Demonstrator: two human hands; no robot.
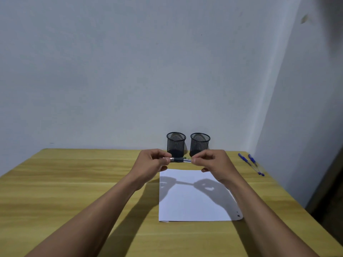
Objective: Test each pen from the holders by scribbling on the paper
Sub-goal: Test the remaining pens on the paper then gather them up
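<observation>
Left hand [150,162]: raised above the far edge of the paper, fingers curled, pinches the left end of the pen.
Right hand [213,162]: level with the left, fingers curled, pinches the pen's right end.
Pen [181,160]: held crosswise in the air between both hands, with a dark grip in the middle and a paler barrel toward the right; possibly capped, too small to tell.
Left holder [176,144]: black mesh cup, upright at the far side of the table, just behind the pen.
Right holder [200,144]: matching mesh cup, upright, just beside the left one with a narrow gap between.
Paper [193,204]: white sheet, flat on the table below the hands, carries both hands' shadows; a few small dark marks at its near right corner.
Blue pens [245,160]: two, side by side on the table at far right, well apart from the paper.
Table [74,182]: yellow wood grain, set against a pale wall [130,71].
</observation>
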